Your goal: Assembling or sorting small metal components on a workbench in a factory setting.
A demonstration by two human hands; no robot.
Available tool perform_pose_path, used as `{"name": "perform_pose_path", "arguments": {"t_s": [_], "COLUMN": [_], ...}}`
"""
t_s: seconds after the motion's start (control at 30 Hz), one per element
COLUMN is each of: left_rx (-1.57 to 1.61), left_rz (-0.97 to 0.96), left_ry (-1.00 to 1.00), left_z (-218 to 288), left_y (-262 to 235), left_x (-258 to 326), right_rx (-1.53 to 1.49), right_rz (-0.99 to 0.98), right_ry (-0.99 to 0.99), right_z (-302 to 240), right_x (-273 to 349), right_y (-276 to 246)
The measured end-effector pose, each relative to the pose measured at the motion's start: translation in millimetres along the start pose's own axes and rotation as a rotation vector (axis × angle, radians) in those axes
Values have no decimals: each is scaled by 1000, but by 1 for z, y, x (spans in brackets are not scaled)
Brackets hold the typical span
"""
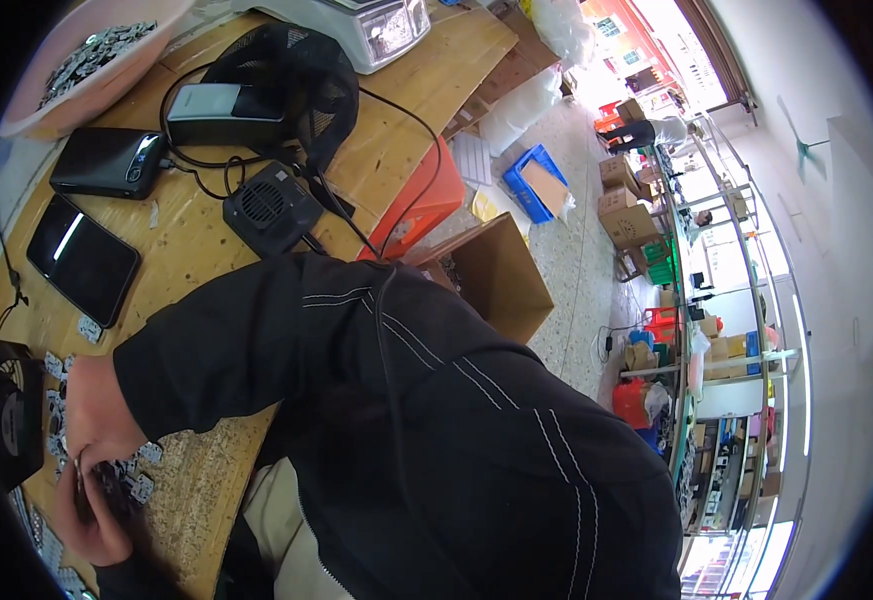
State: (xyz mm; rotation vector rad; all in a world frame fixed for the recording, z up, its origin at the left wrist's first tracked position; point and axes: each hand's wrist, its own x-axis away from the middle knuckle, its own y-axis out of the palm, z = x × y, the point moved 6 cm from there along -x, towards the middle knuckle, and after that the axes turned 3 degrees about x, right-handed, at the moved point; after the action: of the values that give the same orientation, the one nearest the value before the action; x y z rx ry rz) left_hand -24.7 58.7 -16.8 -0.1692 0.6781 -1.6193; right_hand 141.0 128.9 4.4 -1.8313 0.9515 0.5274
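A person in a black jacket with thin white stripes (427,420) bends over a pale wooden worktable (197,240), seen from above through a curved wide lens. At about eight o'clock in the view, both bare hands meet over a scatter of small grey flat metal parts (142,470) lying on the tabletop. The right hand (92,405), reaching across from the black sleeve, has its fingers curled down onto the parts, and it seems to pinch one, though the piece itself is too small to make out. The left hand (92,525), just below it at seven o'clock, is cupped with its fingers folded in, touching the same cluster; I cannot tell whether it holds anything.

At nine o'clock from the hands, a small black square fan (2,410) sits at the table's edge. At twelve o'clock from them lies a black smartphone with a dark screen (82,258), and beyond it a black rectangular power bank (109,162). Farther up, at eleven o'clock in the view, a pink plastic basin (107,75) holds more grey parts. A black round mesh desk fan (277,85) stands near the table's middle, with a grey weighing scale (367,25) behind it.
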Motion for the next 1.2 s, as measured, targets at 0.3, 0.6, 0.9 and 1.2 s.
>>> {"name": "perform_pose_path", "arguments": {"t_s": [0.3,0.6,0.9,1.2], "left_rx": [42,50,97,15], "left_rz": [97,186,302,237], "left_ry": [-163,-169,-282,-140], "left_z": [-25,-21,-22,-18], "left_y": [-13,-5,-8,0], "left_x": [8,9,8,7], "right_rx": [92,280,-90,-744], "right_rz": [70,157,243,49], "right_ry": [88,56,262,736], "right_z": [-4,-23,2,7], "right_x": [-3,0,-2,-1], "right_y": [-8,-13,-31,-31]}}
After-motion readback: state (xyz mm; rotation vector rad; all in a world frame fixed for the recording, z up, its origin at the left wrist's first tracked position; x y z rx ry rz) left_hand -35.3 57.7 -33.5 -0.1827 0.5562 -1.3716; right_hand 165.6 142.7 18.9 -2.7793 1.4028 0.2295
